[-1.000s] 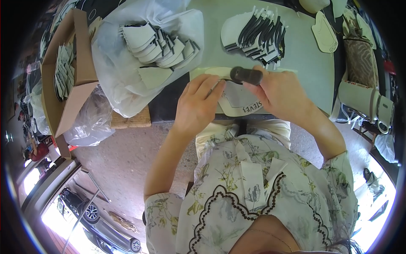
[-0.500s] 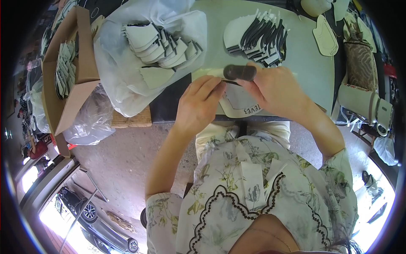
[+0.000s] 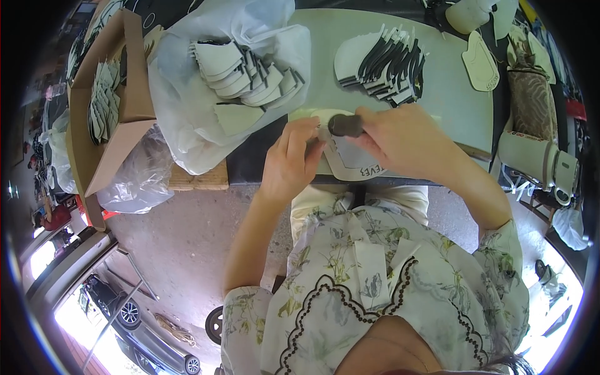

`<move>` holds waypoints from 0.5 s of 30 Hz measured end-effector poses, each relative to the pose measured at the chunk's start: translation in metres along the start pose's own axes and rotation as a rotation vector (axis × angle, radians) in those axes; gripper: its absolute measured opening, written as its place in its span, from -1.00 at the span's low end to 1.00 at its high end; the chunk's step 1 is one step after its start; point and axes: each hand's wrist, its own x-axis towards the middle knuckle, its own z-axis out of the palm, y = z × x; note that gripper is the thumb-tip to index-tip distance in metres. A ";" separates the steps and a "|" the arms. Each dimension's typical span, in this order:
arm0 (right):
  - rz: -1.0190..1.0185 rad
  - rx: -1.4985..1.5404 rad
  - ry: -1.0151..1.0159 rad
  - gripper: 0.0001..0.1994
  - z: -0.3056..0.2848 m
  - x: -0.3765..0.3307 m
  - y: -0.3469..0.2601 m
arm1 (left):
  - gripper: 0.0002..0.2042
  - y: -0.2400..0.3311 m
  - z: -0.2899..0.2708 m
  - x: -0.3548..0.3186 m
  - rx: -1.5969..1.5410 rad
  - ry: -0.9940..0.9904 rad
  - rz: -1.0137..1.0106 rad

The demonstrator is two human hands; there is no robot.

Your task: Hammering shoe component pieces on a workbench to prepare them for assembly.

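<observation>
My right hand (image 3: 400, 131) is closed around a dark brown tool with a thick, rounded end (image 3: 345, 125), held over the near edge of the table. Close by on the left, my left hand (image 3: 289, 153) has its fingers curled toward the thumb; what they pinch is too small to make out. Under both hands lies a flat cream pattern piece (image 3: 340, 167) with dark lettering and a grey inner area, partly covered by the hands. Beyond it, a fanned stack of white pieces with black edging (image 3: 381, 65) rests on the pale green board (image 3: 459, 119).
A white plastic bag (image 3: 181, 125) bears more white pieces (image 3: 240, 72). Further left stands an open cardboard box (image 3: 134, 69) with similar pieces inside. Another cream pattern (image 3: 481, 62) lies at the far right, near a white machine (image 3: 537, 153).
The tool's dark end has moved slightly nearer to me, and my left fingers have shifted left and spread a little. A dark strip between the hands no longer shows.
</observation>
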 end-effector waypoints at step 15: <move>0.226 -0.025 -0.060 -0.77 0.037 -0.073 0.017 | -0.67 0.001 -0.001 0.024 -0.054 -0.133 0.005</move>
